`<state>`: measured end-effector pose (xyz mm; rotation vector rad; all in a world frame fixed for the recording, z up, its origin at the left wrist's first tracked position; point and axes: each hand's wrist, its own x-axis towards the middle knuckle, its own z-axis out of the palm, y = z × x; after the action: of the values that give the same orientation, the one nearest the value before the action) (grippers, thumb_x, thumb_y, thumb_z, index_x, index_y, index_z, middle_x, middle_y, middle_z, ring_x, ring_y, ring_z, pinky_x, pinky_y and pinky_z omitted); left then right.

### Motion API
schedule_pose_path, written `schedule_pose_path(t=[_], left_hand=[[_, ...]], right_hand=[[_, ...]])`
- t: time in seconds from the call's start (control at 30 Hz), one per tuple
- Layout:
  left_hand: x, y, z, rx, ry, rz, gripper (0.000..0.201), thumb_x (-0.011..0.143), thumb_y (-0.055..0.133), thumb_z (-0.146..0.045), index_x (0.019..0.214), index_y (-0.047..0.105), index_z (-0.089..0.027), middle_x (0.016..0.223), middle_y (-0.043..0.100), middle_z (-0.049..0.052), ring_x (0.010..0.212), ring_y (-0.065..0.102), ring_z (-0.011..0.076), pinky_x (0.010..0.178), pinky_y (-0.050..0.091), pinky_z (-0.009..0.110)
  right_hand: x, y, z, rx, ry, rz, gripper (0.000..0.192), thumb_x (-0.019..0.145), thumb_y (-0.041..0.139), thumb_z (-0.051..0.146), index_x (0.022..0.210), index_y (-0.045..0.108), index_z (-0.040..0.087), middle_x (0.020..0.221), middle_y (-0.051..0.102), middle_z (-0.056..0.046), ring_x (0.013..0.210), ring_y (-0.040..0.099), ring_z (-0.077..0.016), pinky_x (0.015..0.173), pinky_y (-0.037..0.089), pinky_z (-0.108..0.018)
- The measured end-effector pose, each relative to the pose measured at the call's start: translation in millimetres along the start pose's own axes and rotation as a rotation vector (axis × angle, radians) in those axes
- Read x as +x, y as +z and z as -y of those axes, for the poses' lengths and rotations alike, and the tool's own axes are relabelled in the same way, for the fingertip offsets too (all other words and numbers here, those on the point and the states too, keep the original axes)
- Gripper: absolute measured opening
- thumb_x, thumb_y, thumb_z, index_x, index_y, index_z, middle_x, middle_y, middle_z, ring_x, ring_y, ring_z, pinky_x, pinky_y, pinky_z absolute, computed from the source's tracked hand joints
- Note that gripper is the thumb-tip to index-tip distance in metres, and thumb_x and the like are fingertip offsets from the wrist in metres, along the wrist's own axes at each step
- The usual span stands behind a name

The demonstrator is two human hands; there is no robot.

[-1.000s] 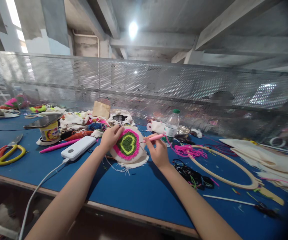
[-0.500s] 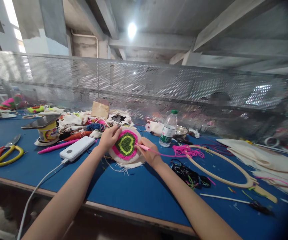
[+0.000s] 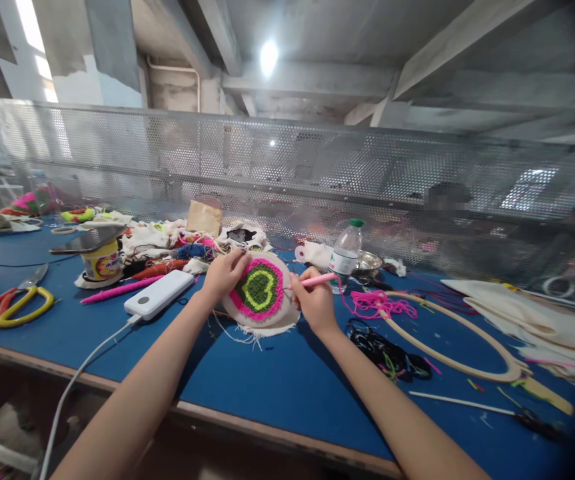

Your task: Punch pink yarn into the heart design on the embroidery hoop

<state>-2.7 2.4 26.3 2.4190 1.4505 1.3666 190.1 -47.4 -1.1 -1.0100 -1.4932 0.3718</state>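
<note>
A: Centrally, the tufted round (image 3: pixel 258 291): a dark green heart at the middle, a lime outline around it, a hot pink band outside that, on pale cloth with frayed threads at the lower edge. It stands tilted on the blue desk (image 3: pixel 267 380).

B: Hands?

A: Left hand (image 3: pixel 224 273) grasps the round's upper left edge, fingers curled over the rim. Right hand (image 3: pixel 313 303) is closed around a pink punch needle (image 3: pixel 317 280), its tip at the round's right edge.

B: Yarn?

A: Pink yarn (image 3: pixel 380 303) runs from the needle to a loose tangle just right of the hand.

B: Surroundings?

A: A large wooden hoop (image 3: pixel 467 360) lies right of that, dark cords (image 3: pixel 392 357) near it. A water bottle (image 3: pixel 346 252) stands behind the right hand. A white power bank (image 3: pixel 158 294) lies left of the round, yellow-handled scissors (image 3: pixel 22 308) far left.
</note>
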Motion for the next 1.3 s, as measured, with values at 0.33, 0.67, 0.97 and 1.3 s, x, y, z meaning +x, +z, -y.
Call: schedule_pose_path(t=[0.33, 0.67, 0.97, 1.3], left_hand=[[-1.4, -0.5, -0.9, 0.012, 0.015, -0.029, 0.033, 0.083, 0.032, -0.042, 0.063, 0.045, -0.019, 0.052, 0.045, -0.001, 0.052, 0.043, 0.0119, 0.052, 0.027, 0.022], [-1.2, 0.2, 0.2, -0.004, 0.018, -0.036, 0.033, 0.082, 0.033, -0.042, 0.062, 0.044, -0.019, 0.051, 0.044, -0.002, 0.051, 0.043, 0.0117, 0.052, 0.026, 0.022], [-0.9, 1.0, 2.3, -0.003, 0.016, -0.037, 0.033, 0.082, 0.033, -0.042, 0.06, 0.041, -0.019, 0.05, 0.041, -0.002, 0.049, 0.042, 0.0117, 0.051, 0.024, 0.023], [-2.3, -1.3, -2.1, 0.008, 0.031, -0.04, 0.033, 0.083, 0.032, -0.041, 0.06, 0.04, -0.018, 0.049, 0.038, -0.003, 0.049, 0.04, 0.0108, 0.051, 0.025, 0.022]], right_hand=[[-2.7, -5.5, 3.8, -0.292, -0.221, -0.005, 0.023, 0.08, 0.044, 0.036, 0.062, 0.04, 0.022, 0.048, 0.044, 0.006, 0.044, 0.043, -0.0104, 0.049, 0.035, -0.023], [-1.0, -7.2, 4.6, -0.306, -0.193, -0.063, 0.023, 0.08, 0.044, 0.038, 0.064, 0.04, 0.022, 0.05, 0.047, 0.005, 0.045, 0.046, -0.0113, 0.049, 0.036, -0.023], [-0.7, -7.4, 5.5, -0.238, -0.149, -0.06, 0.024, 0.079, 0.046, 0.041, 0.065, 0.041, 0.023, 0.047, 0.048, 0.005, 0.042, 0.047, -0.0117, 0.049, 0.038, -0.024], [-1.6, -4.4, 3.9, -0.198, -0.126, 0.034, 0.027, 0.079, 0.047, 0.042, 0.063, 0.041, 0.021, 0.048, 0.047, 0.006, 0.044, 0.045, -0.0099, 0.049, 0.035, -0.021]])
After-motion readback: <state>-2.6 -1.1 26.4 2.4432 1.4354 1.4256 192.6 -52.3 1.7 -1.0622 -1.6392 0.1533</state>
